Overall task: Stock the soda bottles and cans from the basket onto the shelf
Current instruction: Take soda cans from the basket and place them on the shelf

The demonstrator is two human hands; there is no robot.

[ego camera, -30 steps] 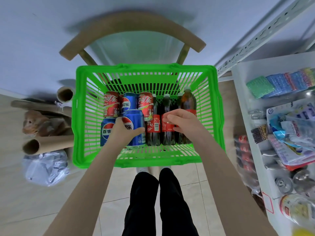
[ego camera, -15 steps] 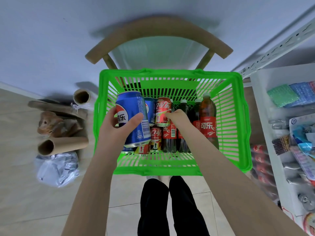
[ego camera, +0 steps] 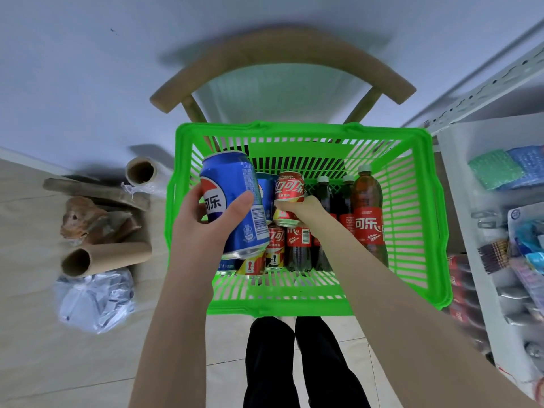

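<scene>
Wooden chair [ego camera: 282, 51] is standing against the wall; cardboard tube [ego camera: 106, 257], film roll [ego camera: 141, 172] and crumpled plastic bag [ego camera: 94, 301] are lying on the floor, left

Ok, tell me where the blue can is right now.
Head view: the left hand grips the blue can above the left side of the green basket, beside the red can in the right hand.

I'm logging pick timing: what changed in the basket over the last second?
The left hand lifted the blue can it gripped up from the green basket. The right hand left the bottles, moved left and gripped a red can. Bottles and basket stayed put.
</scene>
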